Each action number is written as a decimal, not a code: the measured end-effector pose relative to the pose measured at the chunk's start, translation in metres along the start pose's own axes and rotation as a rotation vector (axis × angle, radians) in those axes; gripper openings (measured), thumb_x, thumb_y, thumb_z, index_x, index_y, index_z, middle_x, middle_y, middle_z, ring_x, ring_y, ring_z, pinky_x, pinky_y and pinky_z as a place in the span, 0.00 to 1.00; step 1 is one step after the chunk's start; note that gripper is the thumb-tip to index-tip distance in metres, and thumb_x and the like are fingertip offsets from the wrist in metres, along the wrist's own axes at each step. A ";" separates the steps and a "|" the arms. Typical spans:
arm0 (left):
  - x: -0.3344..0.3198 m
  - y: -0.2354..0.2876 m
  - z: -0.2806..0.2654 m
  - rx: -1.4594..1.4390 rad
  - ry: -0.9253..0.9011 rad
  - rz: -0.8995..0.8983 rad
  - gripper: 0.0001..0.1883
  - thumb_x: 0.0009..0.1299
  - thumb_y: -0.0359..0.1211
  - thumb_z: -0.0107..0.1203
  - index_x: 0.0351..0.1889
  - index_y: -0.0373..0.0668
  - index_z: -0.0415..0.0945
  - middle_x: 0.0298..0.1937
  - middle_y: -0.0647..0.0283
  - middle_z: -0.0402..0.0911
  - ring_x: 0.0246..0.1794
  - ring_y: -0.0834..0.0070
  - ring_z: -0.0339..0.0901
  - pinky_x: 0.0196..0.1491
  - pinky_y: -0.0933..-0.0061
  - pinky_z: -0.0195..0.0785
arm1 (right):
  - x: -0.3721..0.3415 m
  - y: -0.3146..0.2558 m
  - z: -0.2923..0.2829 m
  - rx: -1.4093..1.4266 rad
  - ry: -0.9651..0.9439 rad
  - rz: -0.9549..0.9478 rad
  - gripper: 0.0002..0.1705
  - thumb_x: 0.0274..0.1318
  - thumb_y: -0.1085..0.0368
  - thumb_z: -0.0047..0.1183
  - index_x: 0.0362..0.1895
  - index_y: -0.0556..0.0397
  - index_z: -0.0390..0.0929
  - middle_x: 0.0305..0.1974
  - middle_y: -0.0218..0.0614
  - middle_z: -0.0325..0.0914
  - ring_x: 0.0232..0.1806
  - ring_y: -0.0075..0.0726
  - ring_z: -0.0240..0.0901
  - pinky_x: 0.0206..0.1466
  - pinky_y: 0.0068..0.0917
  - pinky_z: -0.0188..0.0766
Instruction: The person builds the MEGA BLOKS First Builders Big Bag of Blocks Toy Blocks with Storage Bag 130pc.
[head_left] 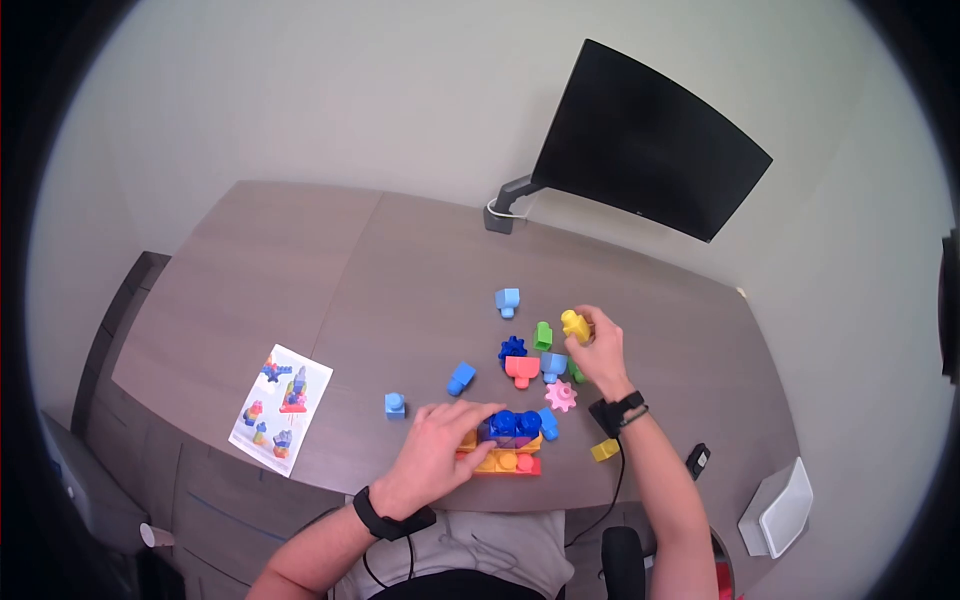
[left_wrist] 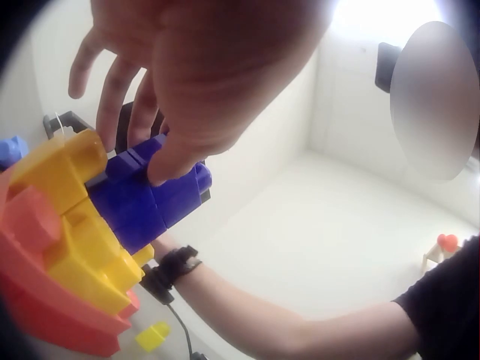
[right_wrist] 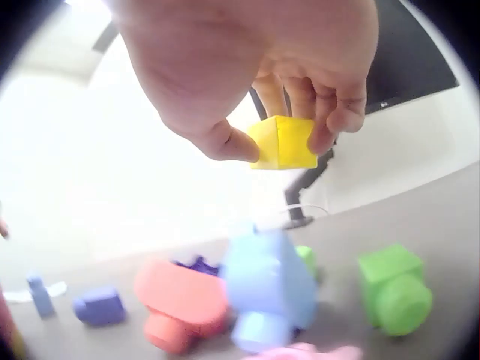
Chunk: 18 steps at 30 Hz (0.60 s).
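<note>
A stacked block build with a red base [left_wrist: 60, 322], yellow and orange blocks [left_wrist: 82, 255] and dark blue blocks [left_wrist: 135, 202] on top stands near the table's front edge. My left hand [head_left: 432, 455] holds the dark blue blocks, thumb on the near side and fingers on the far side. Over the loose blocks at the right, my right hand [head_left: 602, 352] pinches a yellow block [right_wrist: 282, 142] between thumb and fingers, raised above the table in the right wrist view.
Loose blocks lie beyond the build: light blue [head_left: 508, 300], green [head_left: 543, 336], red [head_left: 522, 370], a dark blue gear [head_left: 512, 348] and a pink gear [head_left: 561, 397]. A yellow block [head_left: 605, 450] lies right, a picture sheet [head_left: 280, 410] left. A monitor [head_left: 650, 140] stands behind.
</note>
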<state>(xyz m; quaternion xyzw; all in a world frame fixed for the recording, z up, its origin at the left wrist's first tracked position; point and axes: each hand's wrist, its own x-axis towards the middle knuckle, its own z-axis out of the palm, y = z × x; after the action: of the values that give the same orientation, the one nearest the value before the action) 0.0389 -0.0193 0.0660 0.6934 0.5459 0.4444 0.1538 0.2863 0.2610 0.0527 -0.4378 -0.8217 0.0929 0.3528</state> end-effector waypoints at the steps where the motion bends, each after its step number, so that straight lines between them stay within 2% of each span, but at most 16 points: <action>1: 0.000 0.001 0.000 -0.004 0.006 0.006 0.28 0.72 0.32 0.73 0.72 0.49 0.85 0.59 0.57 0.90 0.61 0.54 0.86 0.67 0.55 0.70 | -0.010 -0.032 -0.023 0.105 -0.086 0.046 0.23 0.61 0.66 0.70 0.59 0.55 0.85 0.49 0.45 0.93 0.49 0.45 0.91 0.58 0.41 0.86; 2: 0.000 0.002 0.000 -0.017 0.001 0.000 0.28 0.72 0.32 0.73 0.72 0.49 0.85 0.59 0.57 0.90 0.61 0.53 0.86 0.67 0.55 0.69 | -0.017 -0.052 -0.040 0.209 -0.171 0.092 0.22 0.60 0.67 0.70 0.58 0.56 0.85 0.48 0.42 0.93 0.47 0.40 0.90 0.57 0.38 0.86; 5: -0.001 0.005 -0.003 -0.021 0.000 -0.002 0.28 0.72 0.30 0.73 0.72 0.48 0.84 0.58 0.56 0.90 0.61 0.53 0.86 0.68 0.55 0.70 | -0.064 -0.061 -0.058 0.570 -0.428 0.057 0.23 0.59 0.69 0.74 0.58 0.55 0.84 0.47 0.36 0.92 0.47 0.29 0.86 0.57 0.32 0.83; 7: 0.000 0.008 -0.003 0.008 0.012 0.017 0.29 0.71 0.29 0.73 0.72 0.46 0.84 0.57 0.54 0.90 0.59 0.54 0.87 0.67 0.54 0.73 | -0.089 -0.073 -0.067 0.513 -0.480 0.017 0.24 0.59 0.67 0.76 0.59 0.55 0.84 0.48 0.33 0.92 0.49 0.29 0.86 0.61 0.32 0.82; 8: 0.000 0.008 -0.002 -0.070 0.002 -0.004 0.29 0.71 0.27 0.73 0.72 0.45 0.84 0.56 0.53 0.90 0.58 0.54 0.88 0.65 0.55 0.75 | -0.101 -0.073 -0.062 0.532 -0.450 -0.046 0.25 0.60 0.68 0.77 0.61 0.55 0.85 0.50 0.34 0.92 0.50 0.31 0.86 0.63 0.33 0.81; 9: 0.000 0.006 -0.001 -0.146 -0.010 -0.023 0.29 0.71 0.26 0.73 0.72 0.43 0.83 0.55 0.52 0.89 0.57 0.55 0.88 0.64 0.56 0.77 | -0.112 -0.075 -0.063 0.381 -0.516 -0.029 0.27 0.62 0.69 0.78 0.64 0.57 0.84 0.62 0.41 0.92 0.64 0.35 0.88 0.72 0.39 0.80; 11: 0.003 0.002 0.001 -0.219 -0.014 -0.017 0.30 0.71 0.24 0.73 0.73 0.41 0.83 0.54 0.51 0.89 0.54 0.56 0.89 0.62 0.57 0.80 | -0.128 -0.074 -0.050 0.498 -0.551 -0.001 0.32 0.63 0.64 0.80 0.68 0.57 0.83 0.65 0.47 0.90 0.69 0.42 0.88 0.74 0.45 0.80; 14: 0.001 0.003 0.001 -0.202 0.001 0.010 0.30 0.71 0.23 0.72 0.73 0.40 0.82 0.53 0.50 0.89 0.52 0.57 0.89 0.61 0.59 0.82 | -0.131 -0.072 -0.054 0.295 -0.529 -0.124 0.39 0.62 0.58 0.82 0.74 0.55 0.81 0.71 0.51 0.86 0.73 0.52 0.85 0.76 0.50 0.79; 17: 0.001 0.007 -0.008 -0.167 -0.042 -0.013 0.30 0.72 0.23 0.72 0.74 0.40 0.82 0.54 0.51 0.89 0.53 0.57 0.89 0.62 0.60 0.82 | -0.143 -0.068 -0.074 0.253 -0.470 -0.009 0.45 0.61 0.54 0.83 0.78 0.54 0.79 0.76 0.52 0.82 0.76 0.61 0.81 0.77 0.52 0.79; 18: 0.001 0.006 -0.007 -0.166 -0.044 -0.017 0.30 0.73 0.23 0.72 0.74 0.40 0.82 0.54 0.50 0.89 0.53 0.57 0.89 0.63 0.60 0.82 | -0.146 -0.059 -0.083 0.157 -0.417 0.020 0.46 0.58 0.53 0.84 0.77 0.54 0.79 0.76 0.54 0.80 0.73 0.65 0.82 0.76 0.51 0.80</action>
<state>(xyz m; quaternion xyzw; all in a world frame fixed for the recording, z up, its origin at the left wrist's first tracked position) 0.0371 -0.0223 0.0752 0.6835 0.5095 0.4713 0.2263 0.3567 0.0979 0.0681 -0.3881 -0.8629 0.2487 0.2072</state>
